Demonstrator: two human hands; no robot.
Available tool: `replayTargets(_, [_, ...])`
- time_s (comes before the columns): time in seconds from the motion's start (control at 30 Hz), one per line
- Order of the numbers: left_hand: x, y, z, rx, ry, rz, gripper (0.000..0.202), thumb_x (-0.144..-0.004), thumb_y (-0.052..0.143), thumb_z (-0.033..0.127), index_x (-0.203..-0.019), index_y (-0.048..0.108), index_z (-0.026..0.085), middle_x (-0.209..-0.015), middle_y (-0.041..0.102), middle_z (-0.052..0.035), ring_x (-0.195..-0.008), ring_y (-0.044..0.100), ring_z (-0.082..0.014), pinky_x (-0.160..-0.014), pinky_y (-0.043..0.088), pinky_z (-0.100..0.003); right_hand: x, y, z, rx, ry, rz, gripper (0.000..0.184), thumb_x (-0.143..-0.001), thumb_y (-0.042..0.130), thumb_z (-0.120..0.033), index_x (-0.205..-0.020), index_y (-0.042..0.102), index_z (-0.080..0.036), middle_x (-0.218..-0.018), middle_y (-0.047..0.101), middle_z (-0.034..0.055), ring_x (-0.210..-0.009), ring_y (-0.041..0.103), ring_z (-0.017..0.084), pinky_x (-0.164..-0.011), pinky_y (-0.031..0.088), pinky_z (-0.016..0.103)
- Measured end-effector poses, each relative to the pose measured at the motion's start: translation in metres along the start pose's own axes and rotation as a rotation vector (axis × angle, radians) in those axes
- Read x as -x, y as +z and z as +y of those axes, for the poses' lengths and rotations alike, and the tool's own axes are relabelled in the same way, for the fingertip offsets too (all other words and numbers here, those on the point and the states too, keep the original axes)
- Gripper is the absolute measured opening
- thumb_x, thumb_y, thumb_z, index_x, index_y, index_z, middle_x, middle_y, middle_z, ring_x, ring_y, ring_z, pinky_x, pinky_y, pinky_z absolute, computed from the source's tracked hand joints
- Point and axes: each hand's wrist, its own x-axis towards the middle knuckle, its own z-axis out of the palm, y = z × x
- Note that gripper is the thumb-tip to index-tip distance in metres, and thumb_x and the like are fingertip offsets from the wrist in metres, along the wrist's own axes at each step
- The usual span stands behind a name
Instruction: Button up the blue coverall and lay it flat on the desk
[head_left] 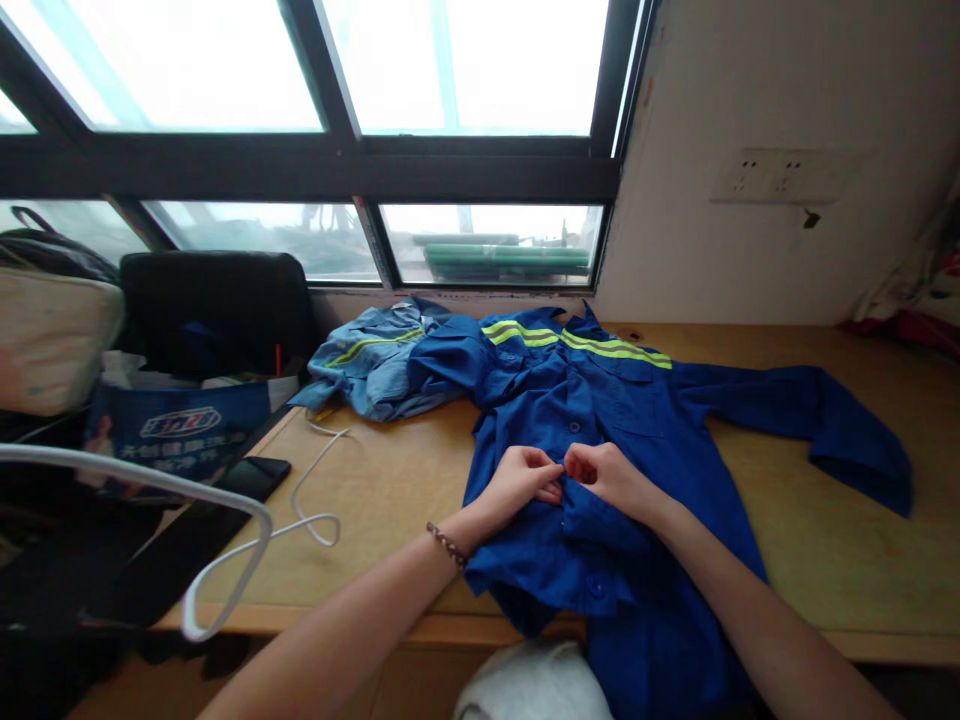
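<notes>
A dark blue work jacket (660, 440) with yellow reflective stripes lies flat on the wooden table (840, 560), collar toward the window, hem hanging over the front edge. My left hand (521, 482) and my right hand (607, 472) meet at the jacket's front placket, each pinching one edge of the fabric at a button. Fingers of both hands are closed on the cloth. A beaded bracelet sits on my left wrist.
A lighter blue garment (371, 370) lies crumpled at the table's back left. A white hanger (225, 560) and a black phone (255, 475) sit at the left edge. Bags and a black case (217, 310) stand left. A wall socket (780, 175) is above.
</notes>
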Motion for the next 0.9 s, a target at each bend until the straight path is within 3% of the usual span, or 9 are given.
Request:
replayTargets(0.2, [-0.004, 0.0, -0.007, 0.09, 0.029, 0.078, 0.022, -0.061, 0.063, 0.012, -0.071, 0.043, 0.015, -0.048, 0.056, 0.0027, -0.044, 0.057, -0.0112, -0.048, 0.048, -0.023, 0.0, 0.002, 0.0, 0.056, -0.012, -0.023, 0.018, -0.07, 0.057, -0.027, -0.061, 0.046, -0.016, -0.049, 0.042, -0.0064, -0.047, 0.037, 0.005, -0.043, 0.027, 0.017])
replayTargets(0.37, [-0.003, 0.0, -0.008, 0.094, 0.096, 0.052, 0.028, -0.061, 0.061, 0.012, -0.079, 0.04, 0.016, -0.05, 0.055, 0.0047, -0.045, 0.057, -0.0108, -0.048, 0.047, -0.022, -0.001, 0.002, 0.005, 0.085, 0.001, -0.05, 0.025, -0.073, 0.054, -0.033, -0.059, 0.044, -0.016, -0.049, 0.04, -0.0062, -0.047, 0.034, 0.005, -0.044, 0.024, 0.018])
replayTargets(0.5, [-0.003, -0.001, -0.008, 0.035, 0.242, -0.008, 0.03, -0.062, 0.06, 0.011, -0.083, 0.039, 0.017, -0.055, 0.056, 0.0048, -0.05, 0.057, -0.0092, -0.051, 0.045, -0.019, -0.004, 0.002, 0.004, 0.067, 0.009, -0.002, 0.032, -0.079, 0.045, -0.036, -0.054, 0.042, -0.015, -0.05, 0.039, -0.0048, -0.048, 0.034, 0.006, -0.046, 0.024, 0.02])
replayTargets(0.6, [-0.001, -0.003, -0.006, -0.01, 0.341, -0.057, 0.03, -0.063, 0.06, 0.012, -0.085, 0.041, 0.017, -0.062, 0.057, 0.0036, -0.056, 0.058, -0.0092, -0.053, 0.045, -0.019, -0.006, 0.001, 0.002, -0.156, 0.146, 0.007, 0.036, -0.077, 0.045, -0.04, -0.051, 0.038, -0.017, -0.046, 0.036, -0.0053, -0.044, 0.031, 0.005, -0.043, 0.021, 0.02])
replayTargets(0.73, [0.004, -0.002, 0.0, -0.073, 0.403, -0.079, 0.027, -0.066, 0.059, 0.016, -0.088, 0.043, 0.018, -0.07, 0.058, 0.0019, -0.064, 0.06, -0.0109, -0.059, 0.046, -0.02, -0.006, -0.001, 0.004, -0.656, 0.412, -0.107, 0.037, -0.072, 0.049, -0.046, -0.052, 0.032, -0.02, -0.038, 0.027, -0.0089, -0.033, 0.019, 0.004, -0.037, 0.013, 0.02])
replayTargets(0.83, [0.006, -0.002, 0.003, -0.119, 0.442, -0.069, 0.025, -0.067, 0.058, 0.015, -0.087, 0.045, 0.018, -0.071, 0.059, 0.0012, -0.067, 0.06, -0.0111, -0.06, 0.045, -0.02, -0.007, 0.0, 0.011, -0.893, 0.504, -0.169, 0.038, -0.068, 0.054, -0.043, -0.051, 0.03, -0.02, -0.036, 0.023, -0.0106, -0.031, 0.015, 0.003, -0.035, 0.009, 0.02])
replayTargets(0.9, [0.005, -0.002, 0.002, -0.142, 0.456, -0.067, 0.024, -0.067, 0.057, 0.015, -0.088, 0.048, 0.017, -0.071, 0.06, 0.0008, -0.066, 0.059, -0.0111, -0.06, 0.045, -0.02, -0.009, 0.003, 0.015, -0.93, 0.519, -0.154, 0.036, -0.067, 0.056, -0.043, -0.052, 0.034, -0.019, -0.035, 0.024, -0.011, -0.031, 0.016, 0.002, -0.035, 0.009, 0.02])
